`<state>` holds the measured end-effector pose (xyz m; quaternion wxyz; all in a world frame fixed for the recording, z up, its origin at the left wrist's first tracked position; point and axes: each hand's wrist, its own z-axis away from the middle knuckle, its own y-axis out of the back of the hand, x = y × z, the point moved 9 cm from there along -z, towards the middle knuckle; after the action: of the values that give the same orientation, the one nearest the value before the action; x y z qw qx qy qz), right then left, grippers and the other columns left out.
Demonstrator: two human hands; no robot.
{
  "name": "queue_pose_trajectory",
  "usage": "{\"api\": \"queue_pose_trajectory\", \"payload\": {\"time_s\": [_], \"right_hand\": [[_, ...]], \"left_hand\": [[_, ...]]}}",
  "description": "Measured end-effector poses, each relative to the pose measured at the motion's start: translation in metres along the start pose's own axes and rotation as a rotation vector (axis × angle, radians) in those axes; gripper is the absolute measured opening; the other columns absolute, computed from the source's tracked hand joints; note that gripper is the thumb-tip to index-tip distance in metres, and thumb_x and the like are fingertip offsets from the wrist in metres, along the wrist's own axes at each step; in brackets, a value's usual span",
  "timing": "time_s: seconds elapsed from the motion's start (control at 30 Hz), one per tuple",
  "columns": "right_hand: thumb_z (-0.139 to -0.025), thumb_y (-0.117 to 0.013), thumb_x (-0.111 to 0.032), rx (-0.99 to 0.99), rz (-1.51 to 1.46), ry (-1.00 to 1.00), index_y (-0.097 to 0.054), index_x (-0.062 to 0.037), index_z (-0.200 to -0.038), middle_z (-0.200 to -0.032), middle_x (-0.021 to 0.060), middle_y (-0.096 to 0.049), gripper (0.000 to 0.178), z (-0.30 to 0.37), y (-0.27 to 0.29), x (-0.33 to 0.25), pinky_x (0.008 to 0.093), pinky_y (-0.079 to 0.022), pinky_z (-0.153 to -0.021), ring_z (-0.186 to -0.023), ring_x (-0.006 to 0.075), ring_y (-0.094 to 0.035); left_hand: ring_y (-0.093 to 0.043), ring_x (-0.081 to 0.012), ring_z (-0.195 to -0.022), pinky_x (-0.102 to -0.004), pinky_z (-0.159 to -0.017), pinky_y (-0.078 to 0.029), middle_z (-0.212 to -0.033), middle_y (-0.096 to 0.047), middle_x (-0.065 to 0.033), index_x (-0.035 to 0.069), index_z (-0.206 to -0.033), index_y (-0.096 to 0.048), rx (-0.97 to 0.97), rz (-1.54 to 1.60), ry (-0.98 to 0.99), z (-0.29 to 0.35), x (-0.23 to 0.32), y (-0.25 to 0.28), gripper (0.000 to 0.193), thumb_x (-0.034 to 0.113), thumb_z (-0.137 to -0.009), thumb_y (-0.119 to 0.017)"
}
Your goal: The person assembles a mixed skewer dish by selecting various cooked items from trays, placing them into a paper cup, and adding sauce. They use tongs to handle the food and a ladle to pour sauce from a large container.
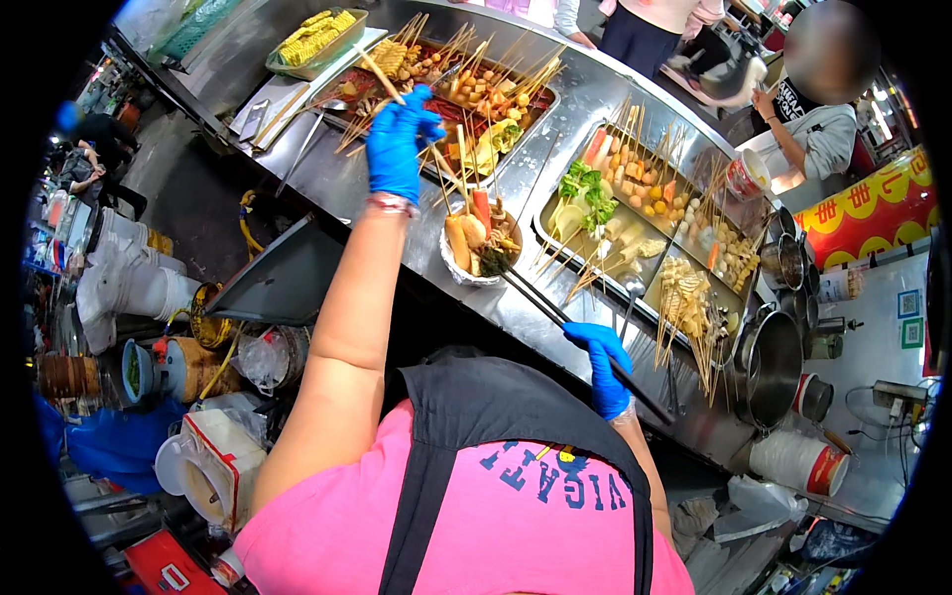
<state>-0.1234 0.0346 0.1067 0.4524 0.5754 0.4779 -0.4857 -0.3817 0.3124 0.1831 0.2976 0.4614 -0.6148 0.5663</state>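
Observation:
My left hand (399,149), in a blue glove, is raised over the near edge of the red-broth tray (540,109). Its fingers are closed round a pale wooden stick (377,71), whose lower end seems to reach toward the bowl. My right hand (601,367), also gloved in blue, grips a pair of long black chopsticks (540,302). Their tips touch dark green food (493,262) in a bowl (456,270) at the counter's near edge. Sausage-like pieces, a red-and-white stick (482,210) and other skewered food fill that bowl.
Right of the bowl stands a divided tray (543,223) of skewers, leafy greens and tofu. Yellow corn (317,38) sits in a basket at the far left. Metal pots (769,367) stand at the right. A person (828,139) is across the counter, near a paper tub (746,177).

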Motion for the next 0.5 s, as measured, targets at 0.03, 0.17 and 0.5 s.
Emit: {"api": "queue_pose_trajectory", "payload": {"time_s": [0.03,0.17,0.5], "right_hand": [[-0.093,-0.044,-0.02,0.049,-0.089,-0.067,-0.06,0.0006,-0.104,-0.103,0.0125,-0.06,0.028,0.0,0.006,0.002,0.0316,-0.045,-0.085,-0.096,0.0223,-0.058],[-0.093,-0.044,-0.026,0.097,-0.25,-0.07,-0.055,-0.0015,-0.112,-0.113,0.0132,-0.058,0.032,-0.006,0.022,0.006,0.0317,-0.047,-0.08,-0.099,0.0244,-0.059],[-0.094,-0.046,-0.018,-0.077,-0.21,0.032,-0.059,-0.0026,-0.107,-0.106,0.0099,-0.057,0.025,-0.066,-0.023,-0.014,0.0295,-0.048,-0.079,-0.095,0.0186,-0.057]], "left_hand": [[-0.049,-0.0072,-0.058,-0.0232,-0.055,-0.047,-0.068,-0.052,0.0022,0.006,-0.105,-0.061,-0.003,0.082,-0.055,-0.004,0.008,0.01,0.025,0.023,-0.087,-0.057],[-0.035,-0.0032,-0.055,-0.0183,-0.051,-0.041,-0.066,-0.043,0.0056,0.006,-0.112,-0.059,0.04,-0.12,0.04,-0.011,0.009,0.055,0.033,0.028,-0.087,-0.058],[-0.05,-0.0113,-0.066,-0.0259,-0.063,-0.041,-0.073,-0.058,-0.0009,0.002,-0.084,-0.063,-0.15,-0.586,0.151,0.0,-0.093,0.047,0.028,0.028,-0.077,-0.07]]}}
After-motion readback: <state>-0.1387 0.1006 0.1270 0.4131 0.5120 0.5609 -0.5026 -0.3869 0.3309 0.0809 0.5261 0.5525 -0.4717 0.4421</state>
